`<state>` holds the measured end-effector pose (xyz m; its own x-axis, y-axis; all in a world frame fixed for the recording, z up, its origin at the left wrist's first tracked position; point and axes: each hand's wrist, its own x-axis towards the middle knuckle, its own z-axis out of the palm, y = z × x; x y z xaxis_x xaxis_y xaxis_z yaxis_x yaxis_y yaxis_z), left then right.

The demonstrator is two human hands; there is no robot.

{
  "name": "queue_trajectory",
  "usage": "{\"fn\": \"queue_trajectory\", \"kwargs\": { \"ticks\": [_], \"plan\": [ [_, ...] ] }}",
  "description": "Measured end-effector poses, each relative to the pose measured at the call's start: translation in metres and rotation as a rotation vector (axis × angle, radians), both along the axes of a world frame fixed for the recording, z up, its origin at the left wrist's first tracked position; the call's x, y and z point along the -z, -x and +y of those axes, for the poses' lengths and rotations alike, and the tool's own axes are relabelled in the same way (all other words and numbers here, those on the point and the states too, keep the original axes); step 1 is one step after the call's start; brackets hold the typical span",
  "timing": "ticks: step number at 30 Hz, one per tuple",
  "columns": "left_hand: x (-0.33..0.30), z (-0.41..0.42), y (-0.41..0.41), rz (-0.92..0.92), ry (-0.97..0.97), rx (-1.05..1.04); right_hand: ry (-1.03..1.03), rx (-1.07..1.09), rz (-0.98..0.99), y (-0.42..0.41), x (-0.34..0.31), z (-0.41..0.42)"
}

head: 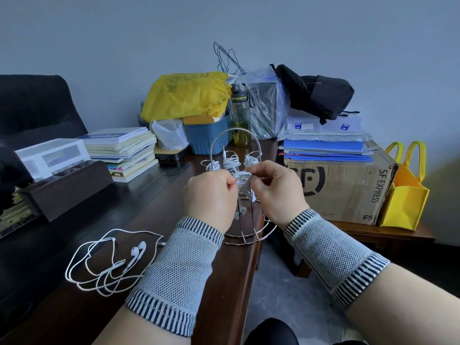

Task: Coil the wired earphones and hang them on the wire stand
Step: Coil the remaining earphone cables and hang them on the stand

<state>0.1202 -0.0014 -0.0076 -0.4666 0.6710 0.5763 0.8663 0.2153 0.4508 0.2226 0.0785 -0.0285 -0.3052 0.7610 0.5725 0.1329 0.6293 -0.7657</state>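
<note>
Your left hand (209,192) and right hand (276,188) both pinch the coiled earphones (241,179) mid-frame; next, hook them on the stand (249,235).

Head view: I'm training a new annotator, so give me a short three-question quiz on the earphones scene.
1. True or false: both hands hold the coiled earphones at the wire stand.
2. The uncoiled earphones on the desk lie by which wrist? A) left B) right
3. What colour is the tote bag beside the cardboard box?

Key: 1 true; 2 A; 3 yellow.
</note>
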Motion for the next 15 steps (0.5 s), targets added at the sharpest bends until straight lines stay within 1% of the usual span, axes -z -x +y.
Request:
{"fn": "queue_trajectory", "kwargs": {
  "ticks": [4,7,12,15],
  "plan": [
    [0.004,0.001,-0.002,-0.102,-0.051,-0.03,0.012,0.018,0.019,0.001,0.003,-0.001],
    [0.007,-0.001,-0.006,-0.134,-0.103,-0.025,0.007,0.032,0.03,0.001,0.004,-0.001],
    [0.013,0.0,-0.006,-0.042,-0.181,0.009,0.002,0.02,0.002,0.0,0.003,0.0],
    [0.016,0.002,-0.005,0.018,-0.252,0.024,0.058,-0.001,-0.015,-0.002,-0.001,0.0]
  ]
}}
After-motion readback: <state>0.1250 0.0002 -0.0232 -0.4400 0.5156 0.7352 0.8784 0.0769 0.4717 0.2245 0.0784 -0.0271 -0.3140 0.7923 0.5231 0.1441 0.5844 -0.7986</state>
